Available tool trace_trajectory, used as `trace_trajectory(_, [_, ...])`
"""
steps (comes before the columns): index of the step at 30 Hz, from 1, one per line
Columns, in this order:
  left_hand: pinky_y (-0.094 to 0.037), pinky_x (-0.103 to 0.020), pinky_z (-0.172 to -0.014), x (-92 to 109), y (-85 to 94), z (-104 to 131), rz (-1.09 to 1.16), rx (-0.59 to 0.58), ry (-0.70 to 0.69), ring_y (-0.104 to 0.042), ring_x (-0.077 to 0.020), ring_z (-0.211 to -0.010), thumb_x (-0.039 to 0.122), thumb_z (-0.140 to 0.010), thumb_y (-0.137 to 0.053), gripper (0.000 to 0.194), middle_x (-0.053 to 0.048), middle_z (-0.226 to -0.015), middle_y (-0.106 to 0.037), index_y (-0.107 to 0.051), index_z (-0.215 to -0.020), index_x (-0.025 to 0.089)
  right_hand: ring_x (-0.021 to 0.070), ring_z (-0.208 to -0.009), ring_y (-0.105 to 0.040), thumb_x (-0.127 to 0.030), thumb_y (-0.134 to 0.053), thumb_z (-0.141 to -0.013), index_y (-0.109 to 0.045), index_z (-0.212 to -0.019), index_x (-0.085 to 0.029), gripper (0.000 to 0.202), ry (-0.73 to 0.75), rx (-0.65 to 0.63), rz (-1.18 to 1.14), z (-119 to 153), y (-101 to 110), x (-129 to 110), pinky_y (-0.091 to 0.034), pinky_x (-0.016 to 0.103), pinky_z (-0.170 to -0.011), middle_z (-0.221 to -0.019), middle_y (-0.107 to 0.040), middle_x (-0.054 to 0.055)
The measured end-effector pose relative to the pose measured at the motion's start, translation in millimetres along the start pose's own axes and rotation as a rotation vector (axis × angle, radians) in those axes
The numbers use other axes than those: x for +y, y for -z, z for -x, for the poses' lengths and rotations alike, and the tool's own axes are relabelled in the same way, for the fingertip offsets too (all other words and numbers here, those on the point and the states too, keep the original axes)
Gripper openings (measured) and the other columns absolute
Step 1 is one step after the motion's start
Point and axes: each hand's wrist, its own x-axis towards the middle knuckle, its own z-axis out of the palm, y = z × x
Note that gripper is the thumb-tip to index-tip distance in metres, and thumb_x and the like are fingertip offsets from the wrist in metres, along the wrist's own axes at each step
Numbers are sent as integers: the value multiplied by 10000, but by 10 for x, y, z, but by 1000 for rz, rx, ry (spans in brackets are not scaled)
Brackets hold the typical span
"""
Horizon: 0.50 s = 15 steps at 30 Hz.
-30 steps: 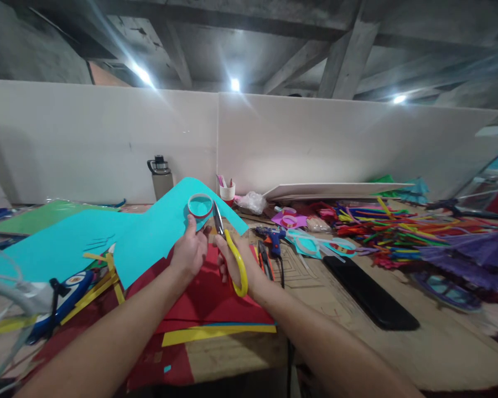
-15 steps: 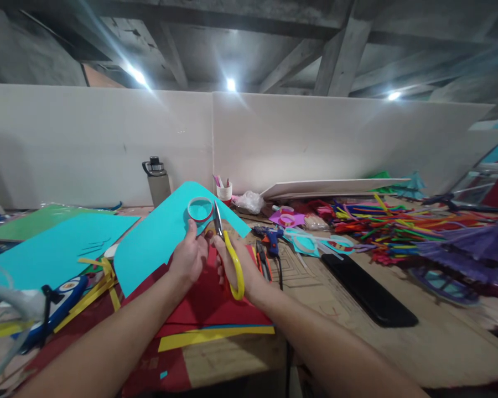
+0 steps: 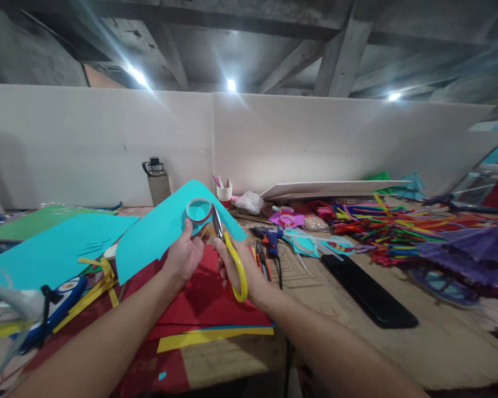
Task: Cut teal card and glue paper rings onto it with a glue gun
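Observation:
My left hand (image 3: 185, 255) is closed on a turquoise sheet of paper (image 3: 155, 235), its thumb on top just below a ring (image 3: 199, 210) with a white rim and red outer side. The ring lies against the turquoise sheet. Yellow-handled scissors (image 3: 235, 265) are in my right hand (image 3: 232, 262), blades pointing up and away, beside the ring and over the paper. The blades look nearly together. Beneath both hands lie red sheets (image 3: 207, 307), with yellow paper (image 3: 216, 338) showing at their near edge.
Right of my hands are a blue glue gun (image 3: 273, 239), a cutter (image 3: 262, 261) and a black rectangular case (image 3: 369, 290). Colourful pipe cleaners (image 3: 382, 224) are heaped further right. A bottle (image 3: 159, 185) and a paper cup (image 3: 224, 193) stand by the white board.
The turquoise sheet and ring have shifted slightly left, with the sheet's right corner drawn in. My left hand moved a little left; the scissors tilted slightly.

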Motion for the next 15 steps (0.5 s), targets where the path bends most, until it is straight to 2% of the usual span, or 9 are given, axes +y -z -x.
trace_trajectory(9, [-459,-315,-916,-2,-55,98,-22,-39,34,-628,-173,-976,381,-891,-455,362,-68,-1055,-683,-587,-1171,192,82,-365,-436,-590,-455,-803,-496,-903,-208,397,10,11,6,2,-20,11,-393,190,-295,-532,-441,-75])
trace_trajectory(15, [-452,-306,-940,-76,-92,168,-46,-64,44,-620,-174,-991,341,-923,-386,353,-99,-1080,-670,-624,-1090,140,80,-356,-418,-602,-424,-820,-514,-965,-220,419,130,7,30,-53,33,80,-392,202,-302,-570,-445,-61])
